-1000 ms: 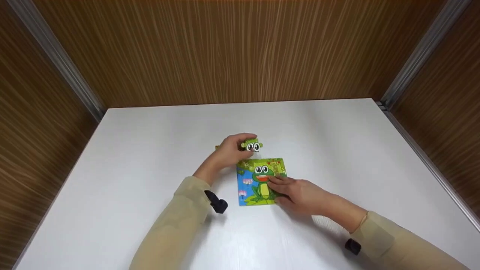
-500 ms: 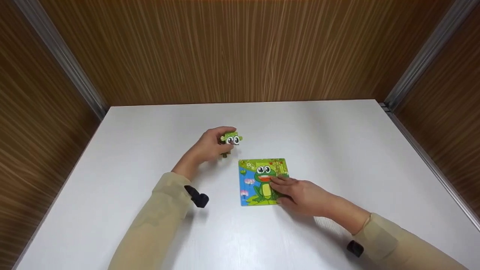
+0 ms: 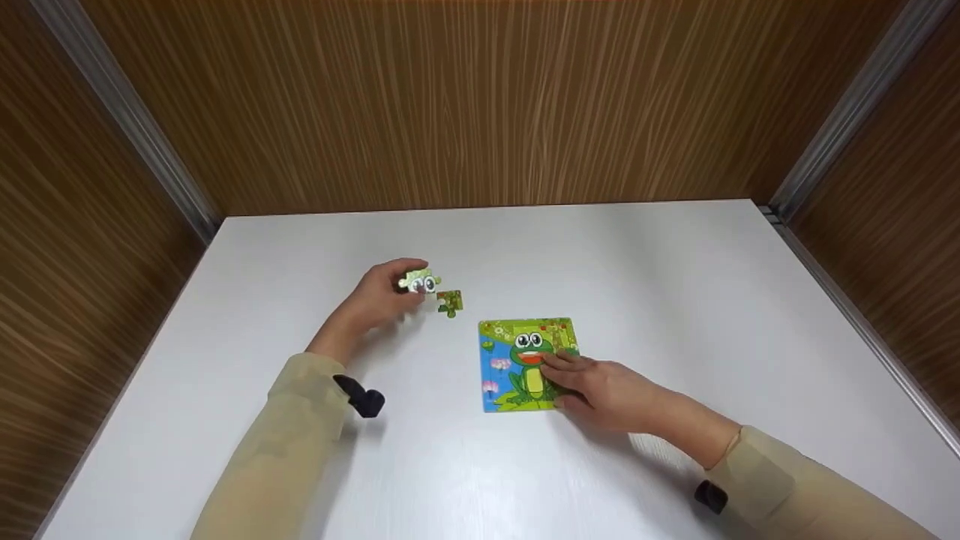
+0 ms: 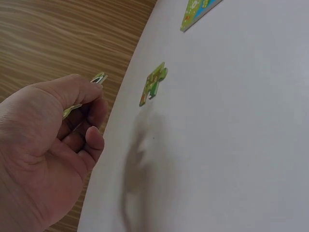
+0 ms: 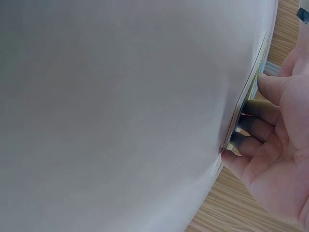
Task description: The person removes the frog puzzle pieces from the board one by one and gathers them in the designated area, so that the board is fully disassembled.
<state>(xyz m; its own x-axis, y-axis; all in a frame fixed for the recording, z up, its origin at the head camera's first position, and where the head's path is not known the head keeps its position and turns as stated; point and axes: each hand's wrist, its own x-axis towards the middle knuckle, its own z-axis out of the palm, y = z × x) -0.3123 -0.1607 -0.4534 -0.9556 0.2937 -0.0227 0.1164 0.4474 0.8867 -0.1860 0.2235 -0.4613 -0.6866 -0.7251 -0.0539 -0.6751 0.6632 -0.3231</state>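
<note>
The left hand (image 3: pixel 382 296) pinches the eye piece (image 3: pixel 420 282) between thumb and fingers, raised above the white table (image 3: pixel 697 315), with the two printed eyes facing the head camera. The green piece (image 3: pixel 450 302) lies on the table just beside the eye piece, on the side toward the frog board (image 3: pixel 516 388) and apart from it. The right hand (image 3: pixel 604 391) rests on the right side of the frog board, which lies flat on the table, with its fingers extended over the printed frog and not curled round anything.
</note>
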